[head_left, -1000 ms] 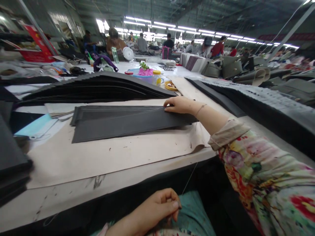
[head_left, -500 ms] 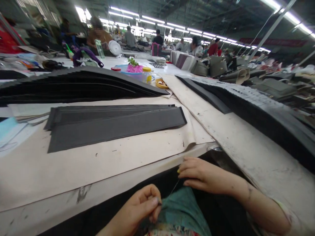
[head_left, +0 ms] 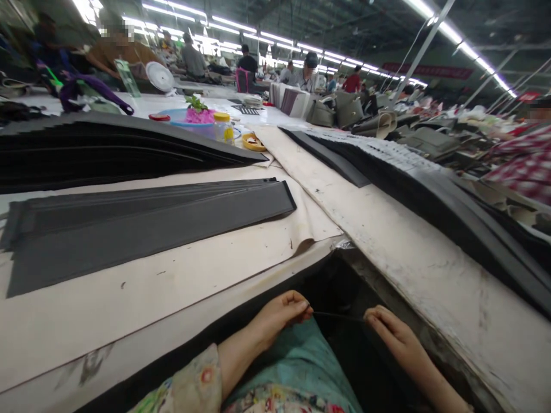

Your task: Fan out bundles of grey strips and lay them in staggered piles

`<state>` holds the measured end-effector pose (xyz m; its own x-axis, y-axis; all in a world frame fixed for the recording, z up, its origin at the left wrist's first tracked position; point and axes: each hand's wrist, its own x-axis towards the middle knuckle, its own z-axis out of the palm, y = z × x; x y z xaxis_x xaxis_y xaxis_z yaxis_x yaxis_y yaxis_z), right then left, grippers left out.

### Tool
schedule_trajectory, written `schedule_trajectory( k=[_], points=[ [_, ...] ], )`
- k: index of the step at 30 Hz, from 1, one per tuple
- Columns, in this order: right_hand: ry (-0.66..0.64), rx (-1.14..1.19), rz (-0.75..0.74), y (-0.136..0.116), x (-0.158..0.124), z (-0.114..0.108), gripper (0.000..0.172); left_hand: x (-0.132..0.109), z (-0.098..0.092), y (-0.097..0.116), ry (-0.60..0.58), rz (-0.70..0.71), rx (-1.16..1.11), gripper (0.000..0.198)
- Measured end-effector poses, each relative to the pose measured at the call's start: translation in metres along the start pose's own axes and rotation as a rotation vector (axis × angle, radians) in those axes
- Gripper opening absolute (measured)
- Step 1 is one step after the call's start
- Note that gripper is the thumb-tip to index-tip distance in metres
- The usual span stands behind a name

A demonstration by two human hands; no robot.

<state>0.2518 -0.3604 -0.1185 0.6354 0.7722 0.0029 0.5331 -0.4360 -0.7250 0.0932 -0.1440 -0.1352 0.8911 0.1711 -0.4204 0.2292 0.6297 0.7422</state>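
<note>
Below the table edge, over my lap, my left hand (head_left: 282,312) and my right hand (head_left: 390,330) each pinch one end of a thin thread (head_left: 338,314) stretched straight between them. Both hands have their fingers closed on it. Up on the cream table cover (head_left: 181,275) lies a stack of long dark grey strips (head_left: 142,221), fanned slightly, well away from both hands.
A big curved pile of black sheets (head_left: 107,146) lies behind the strips. More black and grey sheets (head_left: 430,183) run along the right table. A blue bowl (head_left: 185,119), a yellow-capped jar (head_left: 222,127) and a tape roll (head_left: 253,141) stand farther back. Other people work in the distance.
My right hand left the grey strips, came down below the table edge and drew the thread taut to the right. The view swung rightward.
</note>
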Motion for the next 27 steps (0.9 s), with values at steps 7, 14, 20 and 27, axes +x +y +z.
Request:
schedule_trajectory(
  k=[7,14,20,27],
  points=[
    [0.134,0.138,0.232,0.039,-0.001,0.013,0.027,0.019,-0.002,-0.009,-0.018,0.010,0.175,0.034],
    [0.258,0.022,0.300,0.097,-0.002,0.025,0.044,0.052,-0.014,-0.014,0.126,0.118,0.331,0.026],
    [0.187,0.043,0.181,0.065,0.013,0.050,0.040,0.059,0.000,-0.011,0.076,0.104,0.375,0.022],
    [-0.038,0.181,0.056,0.003,0.047,0.070,0.029,0.052,0.016,-0.004,0.006,0.079,0.391,0.027]
  ],
)
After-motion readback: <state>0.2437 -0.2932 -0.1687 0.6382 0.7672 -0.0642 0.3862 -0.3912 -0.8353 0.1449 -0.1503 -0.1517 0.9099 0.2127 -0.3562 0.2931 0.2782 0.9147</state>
